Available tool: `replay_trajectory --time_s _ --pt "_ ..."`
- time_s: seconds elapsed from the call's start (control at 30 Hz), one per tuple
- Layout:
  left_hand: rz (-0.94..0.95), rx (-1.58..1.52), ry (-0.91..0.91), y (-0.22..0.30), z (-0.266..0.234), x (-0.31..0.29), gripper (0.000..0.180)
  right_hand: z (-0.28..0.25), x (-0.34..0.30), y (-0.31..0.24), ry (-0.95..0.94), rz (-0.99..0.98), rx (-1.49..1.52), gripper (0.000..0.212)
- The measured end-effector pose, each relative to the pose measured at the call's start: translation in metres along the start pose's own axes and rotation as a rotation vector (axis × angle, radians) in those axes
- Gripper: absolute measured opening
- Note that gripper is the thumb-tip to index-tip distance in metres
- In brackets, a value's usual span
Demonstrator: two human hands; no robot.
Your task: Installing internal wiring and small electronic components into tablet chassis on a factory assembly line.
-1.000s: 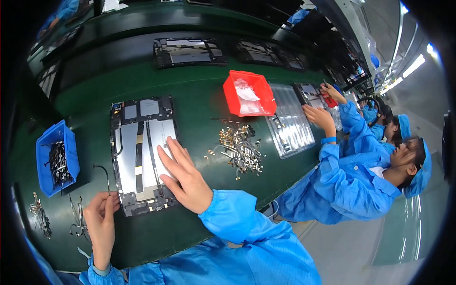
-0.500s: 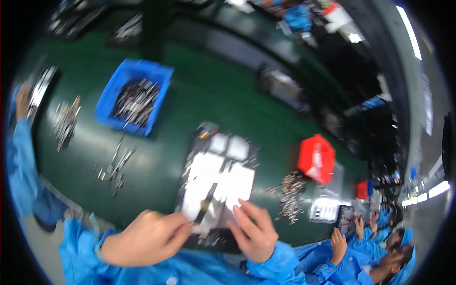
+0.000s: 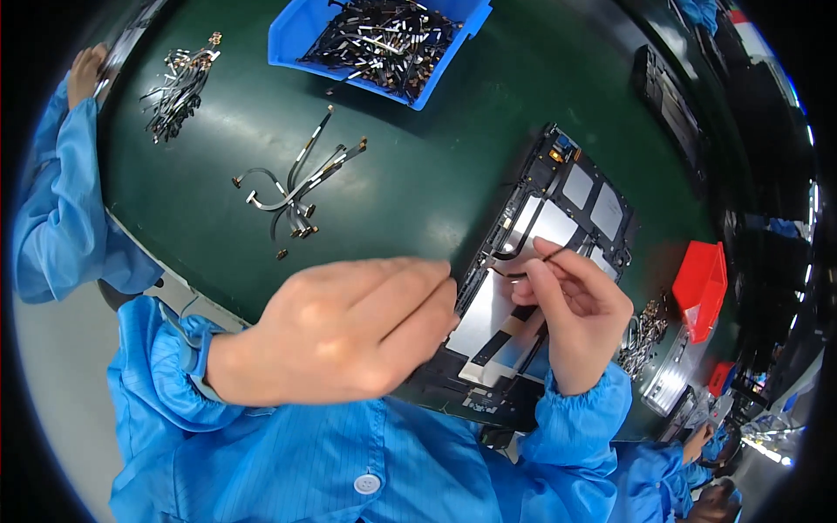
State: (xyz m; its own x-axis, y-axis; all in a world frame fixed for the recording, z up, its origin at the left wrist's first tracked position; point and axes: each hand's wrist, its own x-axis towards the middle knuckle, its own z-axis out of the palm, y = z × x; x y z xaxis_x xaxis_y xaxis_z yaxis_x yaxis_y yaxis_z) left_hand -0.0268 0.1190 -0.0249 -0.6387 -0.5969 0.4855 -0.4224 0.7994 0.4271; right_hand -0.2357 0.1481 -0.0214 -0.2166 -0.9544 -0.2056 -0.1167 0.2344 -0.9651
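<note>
An opened tablet-like device (image 3: 488, 318) lies tilted on the table in front of me, showing silver plates, black strips and a dark frame. Over its middle, my right hand (image 3: 580, 318) pinches a thin black cable (image 3: 554, 254) between thumb and forefinger. My left hand (image 3: 349, 336) is closed at the device's left edge, fingers pressed together; its fingertips are turned away, so whatever they hold is hidden. Left of the device, several loose flex cables (image 3: 301, 187) with small connectors lie spread on the table.
A blue bin (image 3: 281, 39) full of cables stands beyond my left hand. Another cable bundle (image 3: 181, 94) lies far left, near a co-worker's sleeve (image 3: 65, 192). On the right are a red bin (image 3: 700, 288), a heap of small parts (image 3: 643, 336) and another dark device (image 3: 670, 109).
The view has swung, so the bin and device sit farther right. My right hand, earlier with fingers apart over the device, now pinches a cable. My left hand stays closed.
</note>
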Motion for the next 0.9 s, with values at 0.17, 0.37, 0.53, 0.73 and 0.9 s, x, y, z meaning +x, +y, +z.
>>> replay_trajectory --time_s 0.17,0.37,0.53,0.73,0.9 --pt "0.187 0.137 0.011 -0.017 0.017 0.006 0.021 0.008 0.0 0.0 0.041 0.009 -0.225 0.042" --pt "0.229 0.137 -0.048 -0.025 0.025 0.012 0.022 0.01 0.003 0.0 0.064 -0.04 -0.298 0.056" --pt "0.281 0.184 -0.042 -0.025 0.03 0.018 0.023 0.009 0.006 -0.006 0.049 -0.028 -0.257 0.059" --pt "0.238 0.144 -0.164 -0.02 0.027 0.024 0.02 -0.008 0.027 -0.008 0.053 0.055 -0.202 0.028" --pt "0.28 0.192 -0.038 -0.007 0.034 0.02 0.013 -0.012 0.031 -0.003 -0.02 -0.005 -0.176 0.018"
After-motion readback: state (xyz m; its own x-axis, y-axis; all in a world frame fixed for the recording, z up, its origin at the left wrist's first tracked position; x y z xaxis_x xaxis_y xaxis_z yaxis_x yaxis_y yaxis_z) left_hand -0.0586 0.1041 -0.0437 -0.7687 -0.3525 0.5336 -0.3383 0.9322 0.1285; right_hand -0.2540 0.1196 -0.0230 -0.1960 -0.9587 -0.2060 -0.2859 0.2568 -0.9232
